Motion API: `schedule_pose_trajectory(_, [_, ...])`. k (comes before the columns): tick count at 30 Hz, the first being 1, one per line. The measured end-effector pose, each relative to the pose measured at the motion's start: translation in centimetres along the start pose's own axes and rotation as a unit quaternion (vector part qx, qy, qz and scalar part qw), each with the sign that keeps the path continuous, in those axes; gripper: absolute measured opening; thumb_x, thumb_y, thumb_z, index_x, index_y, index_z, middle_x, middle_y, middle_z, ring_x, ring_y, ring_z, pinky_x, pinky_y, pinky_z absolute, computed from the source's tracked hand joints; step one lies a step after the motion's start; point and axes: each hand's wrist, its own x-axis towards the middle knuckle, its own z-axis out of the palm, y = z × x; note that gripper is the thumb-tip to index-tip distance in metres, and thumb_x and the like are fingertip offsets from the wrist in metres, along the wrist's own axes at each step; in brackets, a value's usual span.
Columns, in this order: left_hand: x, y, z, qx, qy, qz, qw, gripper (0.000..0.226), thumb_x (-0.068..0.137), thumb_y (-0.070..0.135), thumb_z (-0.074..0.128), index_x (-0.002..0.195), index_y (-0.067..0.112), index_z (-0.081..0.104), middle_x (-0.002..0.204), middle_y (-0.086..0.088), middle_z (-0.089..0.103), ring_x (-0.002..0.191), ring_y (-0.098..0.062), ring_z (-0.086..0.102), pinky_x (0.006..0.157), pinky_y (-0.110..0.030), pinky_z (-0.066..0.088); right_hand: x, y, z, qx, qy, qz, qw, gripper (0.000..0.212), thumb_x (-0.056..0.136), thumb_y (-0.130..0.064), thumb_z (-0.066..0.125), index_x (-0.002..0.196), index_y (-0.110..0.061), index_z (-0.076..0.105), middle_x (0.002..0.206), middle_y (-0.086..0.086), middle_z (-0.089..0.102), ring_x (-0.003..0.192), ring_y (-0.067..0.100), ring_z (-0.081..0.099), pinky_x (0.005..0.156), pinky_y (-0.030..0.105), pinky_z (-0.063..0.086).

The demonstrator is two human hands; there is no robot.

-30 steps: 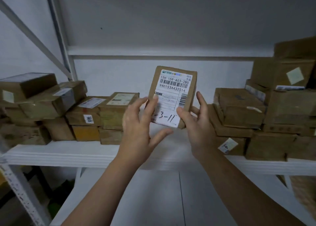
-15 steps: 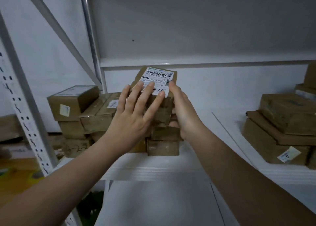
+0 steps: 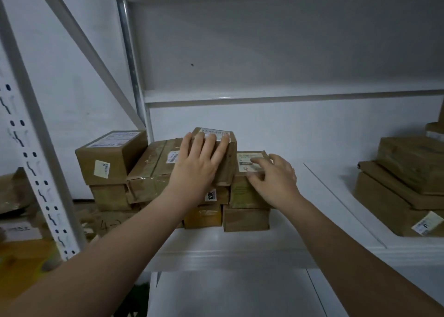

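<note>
**Shelf stock: left stack, white shelf**

I am logging, left to right: a carton (image 3: 110, 157) wearing two labels too blurred to read. My left hand (image 3: 198, 166) is lying flat, fingers straight, pressing the labelled parcel (image 3: 229, 170) atop the stack. Beneath it, a tag (image 3: 210, 195) is reading "1206". My right hand (image 3: 276, 180), fingers loosely bent and gripping nothing, is touching the neighbouring box (image 3: 247, 159), hand-marked "4-". A separate stack (image 3: 396, 196) is sitting far right on the shelf (image 3: 240, 242).

Cardboard parcel (image 3: 229, 165) on top of the stack

Brown, small, with a white barcode label facing up; it is the highest item of the left stack. A second labelled box (image 3: 247, 158) lies just right of it, lower and touching.
</note>
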Motion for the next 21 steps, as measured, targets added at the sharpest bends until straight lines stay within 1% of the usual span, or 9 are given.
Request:
schedule_pose_trajectory(2, [-0.1, 0.6, 0.8, 0.013, -0.035, 0.009, 0.999, 0.088, 0.083, 0.032, 0.063, 0.15, 0.01, 0.01, 0.14, -0.016, 0.043, 0.131, -0.036, 0.039, 0.113, -0.052, 0.024, -0.1, 0.7, 0.5, 0.026, -0.024, -0.012, 0.999, 0.046, 0.095, -0.045, 0.051, 0.139, -0.032, 0.046, 0.154, 0.005, 0.025, 0.141, 0.027, 0.017, 0.115, 0.042, 0.022])
schedule_pose_trajectory(3, [-0.2, 0.8, 1.2, 0.014, -0.043, 0.008, 0.999, 0.085, 0.085, 0.032, 0.061, 0.151, 0.011, 0.012, 0.141, -0.017, 0.041, 0.133, -0.037, 0.038, 0.114, -0.053, 0.022, -0.2, 1.0, 0.7, 0.037, -0.034, -0.022, 0.999, 0.045, 0.095, -0.041, 0.053, 0.139, -0.031, 0.047, 0.153, 0.005, 0.026, 0.141, 0.026, 0.017, 0.113, 0.04, 0.023])
schedule_pose_trajectory(6, [-0.1, 1.0, 1.7, -0.031, -0.034, -0.002, 0.999, 0.079, 0.076, 0.033, 0.072, 0.142, 0.008, 0.037, 0.128, -0.022, 0.053, 0.123, -0.041, 0.049, 0.11, -0.054, 0.031, -0.4, 1.9, 1.5, 0.046, -0.014, -0.05, 0.998, 0.042, 0.096, -0.028, 0.056, 0.137, -0.028, 0.05, 0.149, 0.005, 0.033, 0.139, 0.023, 0.017, 0.112, 0.034, 0.024])
schedule_pose_trajectory(7, [0.0, 1.0, 1.9, -0.047, -0.036, -0.003, 0.998, 0.081, 0.072, 0.038, 0.076, 0.138, 0.007, 0.042, 0.124, -0.023, 0.055, 0.119, -0.041, 0.051, 0.108, -0.054, 0.034, -0.4, 2.1, 1.8, 0.051, 0.003, -0.052, 0.997, 0.04, 0.096, -0.024, 0.056, 0.136, -0.026, 0.051, 0.148, 0.005, 0.035, 0.138, 0.023, 0.019, 0.112, 0.033, 0.024])
schedule_pose_trajectory(9, [0.2, 1.1, 2.0, -0.074, -0.035, -0.007, 0.997, 0.079, 0.07, 0.047, 0.078, 0.131, 0.006, 0.049, 0.119, -0.023, 0.058, 0.114, -0.041, 0.054, 0.104, -0.053, 0.039, -0.3, 2.2, 2.3, 0.06, 0.034, -0.054, 0.996, 0.037, 0.096, -0.019, 0.055, 0.133, -0.021, 0.055, 0.145, 0.004, 0.04, 0.137, 0.022, 0.022, 0.11, 0.031, 0.027])
schedule_pose_trajectory(12, [0.4, 1.3, 1.5, -0.088, -0.019, -0.02, 0.996, 0.066, 0.078, 0.049, 0.069, 0.127, 0.009, 0.051, 0.117, -0.019, 0.058, 0.108, -0.039, 0.055, 0.096, -0.051, 0.043, -0.4, 2.3, 2.6, 0.045, 0.05, -0.063, 0.996, 0.034, 0.096, -0.019, 0.054, 0.13, -0.02, 0.056, 0.142, 0.003, 0.042, 0.135, 0.022, 0.024, 0.106, 0.034, 0.033])
schedule_pose_trajectory(15, [0.5, 1.3, 1.3, -0.106, -0.01, -0.033, 0.994, 0.057, 0.087, 0.056, 0.05, 0.124, 0.011, 0.054, 0.115, -0.016, 0.058, 0.104, -0.036, 0.054, 0.093, -0.049, 0.042, -0.4, 2.4, 2.2, 0.014, 0.037, -0.077, 0.996, 0.035, 0.095, -0.026, 0.054, 0.13, -0.022, 0.053, 0.14, 0.002, 0.043, 0.133, 0.023, 0.026, 0.104, 0.037, 0.037])
schedule_pose_trajectory(18, [0.9, 1.3, 1.0, -0.127, -0.013, -0.04, 0.991, 0.061, 0.091, 0.059, 0.031, 0.121, 0.012, 0.056, 0.113, -0.015, 0.059, 0.105, -0.035, 0.054, 0.095, -0.049, 0.04, -0.2, 2.4, 1.2, -0.017, 0.034, -0.096, 0.995, 0.043, 0.094, -0.031, 0.055, 0.134, -0.021, 0.049, 0.141, 0.003, 0.044, 0.134, 0.025, 0.03, 0.11, 0.042, 0.032])
schedule_pose_trajectory(21, [1.5, 1.6, 0.4, -0.142, 0.005, -0.039, 0.989, 0.06, 0.09, 0.057, 0.031, 0.119, 0.012, 0.057, 0.113, -0.016, 0.06, 0.108, -0.036, 0.055, 0.097, -0.051, 0.04, -0.4, 2.4, -0.3, -0.005, 0.05, -0.112, 0.992, 0.045, 0.093, -0.03, 0.055, 0.136, -0.018, 0.049, 0.142, 0.004, 0.045, 0.137, 0.026, 0.029, 0.113, 0.041, 0.027])
